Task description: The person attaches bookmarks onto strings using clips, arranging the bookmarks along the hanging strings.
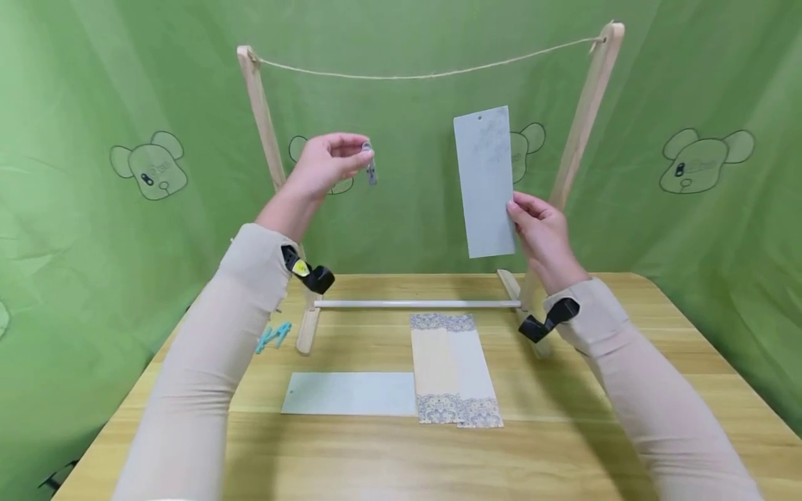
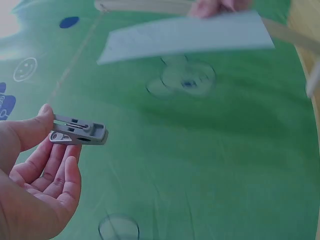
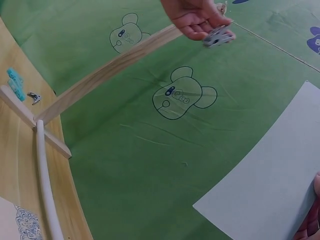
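Note:
My left hand pinches a grey clothespin between thumb and fingers, its nose pointing away from the hand. This clothespin hangs in the air below the twine line. On the other side, my right hand holds a pale card by its right edge, thumb on the near face. The card stands nearly upright, slightly tilted, with a small hole at its top and a faint grey pattern in the upper corner. Its top edge is below the twine, apart from it.
A wooden frame with two posts carries the twine and a white crossbar. Lying on the table are another pale card, two lace-patterned cards and teal clothespins. A small grey clothespin lies beside the teal ones.

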`<state>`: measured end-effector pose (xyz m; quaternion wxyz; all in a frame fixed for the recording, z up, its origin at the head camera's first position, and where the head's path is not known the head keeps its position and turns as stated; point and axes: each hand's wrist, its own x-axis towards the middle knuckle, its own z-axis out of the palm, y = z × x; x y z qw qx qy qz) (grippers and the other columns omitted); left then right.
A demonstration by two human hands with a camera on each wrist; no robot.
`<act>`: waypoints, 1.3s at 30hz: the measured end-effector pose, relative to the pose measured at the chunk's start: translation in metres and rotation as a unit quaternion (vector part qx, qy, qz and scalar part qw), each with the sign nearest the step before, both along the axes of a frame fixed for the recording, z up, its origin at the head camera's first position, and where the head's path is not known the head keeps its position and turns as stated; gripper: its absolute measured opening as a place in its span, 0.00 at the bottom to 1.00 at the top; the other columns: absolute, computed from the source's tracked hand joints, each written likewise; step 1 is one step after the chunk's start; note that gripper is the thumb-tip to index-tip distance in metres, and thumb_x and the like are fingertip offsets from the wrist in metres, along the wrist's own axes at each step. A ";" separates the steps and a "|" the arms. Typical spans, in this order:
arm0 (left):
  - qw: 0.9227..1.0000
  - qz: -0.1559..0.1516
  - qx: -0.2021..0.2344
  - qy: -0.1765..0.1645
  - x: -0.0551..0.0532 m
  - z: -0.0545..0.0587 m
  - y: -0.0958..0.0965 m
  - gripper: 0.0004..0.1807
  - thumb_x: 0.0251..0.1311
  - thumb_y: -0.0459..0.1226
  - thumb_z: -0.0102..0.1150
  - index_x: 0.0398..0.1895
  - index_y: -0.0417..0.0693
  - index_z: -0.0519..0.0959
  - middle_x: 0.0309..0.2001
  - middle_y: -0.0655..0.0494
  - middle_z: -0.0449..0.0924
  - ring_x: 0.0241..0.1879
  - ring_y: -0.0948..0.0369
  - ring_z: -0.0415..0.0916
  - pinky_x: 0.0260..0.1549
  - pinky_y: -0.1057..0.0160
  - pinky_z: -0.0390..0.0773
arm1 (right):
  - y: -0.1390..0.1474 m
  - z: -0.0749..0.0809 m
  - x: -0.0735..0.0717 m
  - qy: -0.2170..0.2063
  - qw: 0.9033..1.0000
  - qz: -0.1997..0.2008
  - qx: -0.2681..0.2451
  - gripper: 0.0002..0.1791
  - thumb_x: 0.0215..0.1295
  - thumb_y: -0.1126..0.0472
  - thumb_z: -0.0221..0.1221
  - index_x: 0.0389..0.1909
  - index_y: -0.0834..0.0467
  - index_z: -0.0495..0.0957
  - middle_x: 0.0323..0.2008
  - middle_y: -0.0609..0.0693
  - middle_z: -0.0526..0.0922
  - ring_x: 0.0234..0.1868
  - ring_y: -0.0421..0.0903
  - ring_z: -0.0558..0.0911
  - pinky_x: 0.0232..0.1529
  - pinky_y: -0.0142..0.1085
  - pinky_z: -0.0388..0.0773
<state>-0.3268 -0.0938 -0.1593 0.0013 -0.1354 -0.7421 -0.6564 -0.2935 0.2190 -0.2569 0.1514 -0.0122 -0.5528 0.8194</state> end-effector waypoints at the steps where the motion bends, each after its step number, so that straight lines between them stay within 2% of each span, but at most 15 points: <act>1: 1.000 -0.005 0.012 -0.010 0.000 0.006 0.004 0.20 0.56 0.32 0.63 0.54 0.44 0.75 0.43 0.57 0.79 0.43 0.63 0.74 0.53 0.64 0.73 | 0.000 0.002 -0.001 0.006 1.000 -0.004 -0.004 0.10 0.58 0.71 0.62 0.28 0.52 0.84 0.30 0.44 0.79 0.30 0.36 0.75 0.30 0.21 0.74; 4: 0.999 -0.016 0.038 -0.025 0.000 0.024 0.016 0.21 0.56 0.31 0.63 0.54 0.45 0.75 0.46 0.55 0.79 0.46 0.62 0.75 0.53 0.66 0.73 | -0.001 0.006 -0.005 0.025 0.999 -0.012 -0.025 0.09 0.57 0.71 0.63 0.28 0.54 0.84 0.29 0.45 0.79 0.29 0.37 0.75 0.28 0.21 0.73; 8: 1.000 -0.015 0.020 -0.009 -0.002 0.041 0.030 0.21 0.55 0.30 0.64 0.54 0.44 0.76 0.44 0.55 0.79 0.45 0.62 0.75 0.51 0.67 0.75 | 0.000 0.010 -0.012 0.037 0.998 -0.029 -0.047 0.08 0.57 0.71 0.63 0.27 0.54 0.84 0.28 0.46 0.79 0.28 0.37 0.74 0.27 0.22 0.72; 13: 1.000 -0.012 -0.003 0.002 -0.003 0.056 0.039 0.19 0.55 0.31 0.64 0.52 0.45 0.77 0.44 0.56 0.79 0.44 0.63 0.75 0.51 0.68 0.74 | -0.004 0.015 -0.019 0.043 0.996 -0.041 -0.066 0.10 0.58 0.73 0.61 0.26 0.54 0.84 0.28 0.46 0.78 0.27 0.37 0.75 0.28 0.22 0.73; 19: 1.000 -0.009 0.009 -0.012 0.001 0.072 0.051 0.19 0.54 0.32 0.65 0.51 0.48 0.78 0.48 0.56 0.80 0.46 0.64 0.76 0.49 0.70 0.74 | -0.007 0.020 -0.021 0.045 0.995 -0.041 -0.078 0.10 0.58 0.73 0.60 0.27 0.56 0.84 0.29 0.47 0.79 0.29 0.39 0.76 0.30 0.23 0.75; 23: 1.000 -0.006 0.010 -0.014 0.004 0.086 0.056 0.21 0.54 0.32 0.65 0.53 0.49 0.77 0.49 0.58 0.79 0.47 0.65 0.76 0.50 0.73 0.73 | -0.008 0.022 -0.022 0.044 0.995 -0.042 -0.076 0.11 0.59 0.73 0.59 0.27 0.55 0.84 0.29 0.47 0.80 0.30 0.39 0.77 0.31 0.24 0.76; 30: 0.999 0.018 -0.018 0.043 0.007 0.111 0.067 0.20 0.56 0.33 0.64 0.52 0.48 0.77 0.49 0.57 0.78 0.47 0.66 0.74 0.46 0.75 0.74 | -0.012 0.027 -0.023 0.051 0.994 -0.040 -0.090 0.09 0.59 0.73 0.60 0.29 0.57 0.84 0.31 0.48 0.79 0.30 0.40 0.77 0.32 0.24 0.77; 36: 0.997 0.041 -0.003 0.062 0.005 0.124 0.080 0.16 0.58 0.35 0.62 0.51 0.47 0.77 0.47 0.58 0.79 0.44 0.68 0.75 0.42 0.77 0.75 | -0.014 0.028 -0.022 0.065 0.992 -0.042 -0.097 0.09 0.58 0.74 0.60 0.27 0.57 0.84 0.28 0.48 0.79 0.28 0.39 0.77 0.29 0.24 0.76; 39: 0.996 0.054 0.021 0.066 0.004 0.128 0.090 0.16 0.58 0.34 0.62 0.50 0.45 0.77 0.46 0.57 0.79 0.42 0.68 0.75 0.38 0.79 0.75 | -0.013 0.028 -0.022 0.066 0.993 -0.041 -0.091 0.09 0.58 0.73 0.60 0.27 0.57 0.84 0.28 0.47 0.79 0.28 0.39 0.77 0.29 0.24 0.76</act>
